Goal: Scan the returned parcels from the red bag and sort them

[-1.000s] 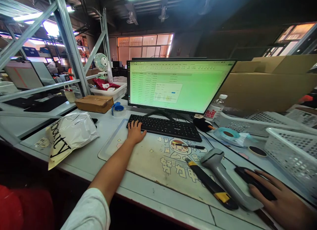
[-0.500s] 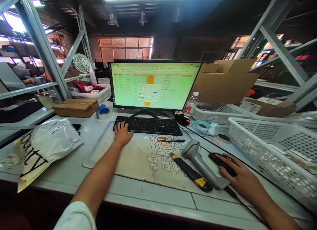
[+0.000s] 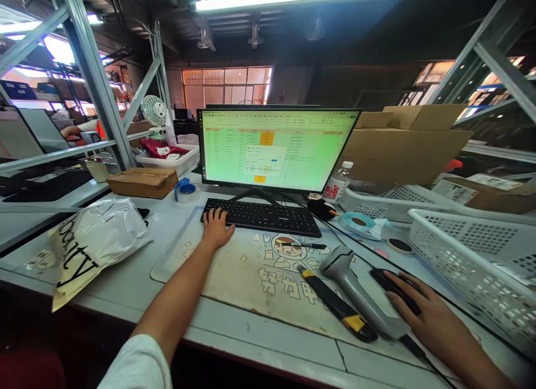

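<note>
My left hand [image 3: 216,231] rests with fingers spread on the left end of a black keyboard [image 3: 268,217]. My right hand [image 3: 427,305] is wrapped over a black computer mouse [image 3: 396,290] at the right. Beside the mouse lie a grey barcode scanner [image 3: 364,297] and a black and yellow utility knife [image 3: 335,304], both on a printed desk mat [image 3: 234,283]. Just below the keyboard is a black marker pen [image 3: 304,245]. Behind it stands a lit monitor [image 3: 310,149] showing a spreadsheet with a small dialog window; its text is too small to read.
A white plastic bag [image 3: 104,235] and a cardboard box [image 3: 143,182] sit at the left, near a roll of blue tape [image 3: 186,191]. White baskets [image 3: 469,260] line the right side. A bottle [image 3: 338,182] and a roll of teal tape [image 3: 355,224] stand by the monitor.
The whole view has shifted, so everything appears further right and slightly lower. Both hands keep their places on the keyboard and the mouse.
</note>
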`<action>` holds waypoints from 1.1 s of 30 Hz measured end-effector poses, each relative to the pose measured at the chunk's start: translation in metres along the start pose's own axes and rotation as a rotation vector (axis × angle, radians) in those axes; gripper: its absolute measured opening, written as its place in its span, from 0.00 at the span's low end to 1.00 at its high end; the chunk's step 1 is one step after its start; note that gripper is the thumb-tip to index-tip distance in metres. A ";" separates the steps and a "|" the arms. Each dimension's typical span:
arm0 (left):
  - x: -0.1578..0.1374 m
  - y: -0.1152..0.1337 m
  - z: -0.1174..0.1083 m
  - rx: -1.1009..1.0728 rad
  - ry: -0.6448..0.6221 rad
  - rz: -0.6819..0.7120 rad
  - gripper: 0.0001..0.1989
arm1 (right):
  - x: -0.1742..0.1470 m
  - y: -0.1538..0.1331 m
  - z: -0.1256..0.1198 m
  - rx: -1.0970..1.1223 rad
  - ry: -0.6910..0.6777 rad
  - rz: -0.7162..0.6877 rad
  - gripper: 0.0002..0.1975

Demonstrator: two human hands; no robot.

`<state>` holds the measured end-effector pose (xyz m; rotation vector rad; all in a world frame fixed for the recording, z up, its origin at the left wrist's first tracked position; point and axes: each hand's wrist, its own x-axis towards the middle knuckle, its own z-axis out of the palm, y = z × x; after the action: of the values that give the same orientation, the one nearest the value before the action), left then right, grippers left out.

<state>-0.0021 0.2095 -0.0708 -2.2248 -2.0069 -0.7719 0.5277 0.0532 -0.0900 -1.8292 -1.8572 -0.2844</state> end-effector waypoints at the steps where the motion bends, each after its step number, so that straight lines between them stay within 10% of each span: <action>1: 0.000 0.000 0.000 0.000 -0.001 -0.001 0.28 | 0.000 0.000 0.000 0.002 -0.001 -0.005 0.38; 33: 0.000 0.001 0.000 -0.018 -0.006 -0.007 0.27 | 0.003 0.005 0.004 -0.016 0.015 0.007 0.35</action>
<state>-0.0017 0.2092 -0.0702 -2.2338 -2.0195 -0.7880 0.5316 0.0585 -0.0929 -1.8388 -1.8433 -0.3112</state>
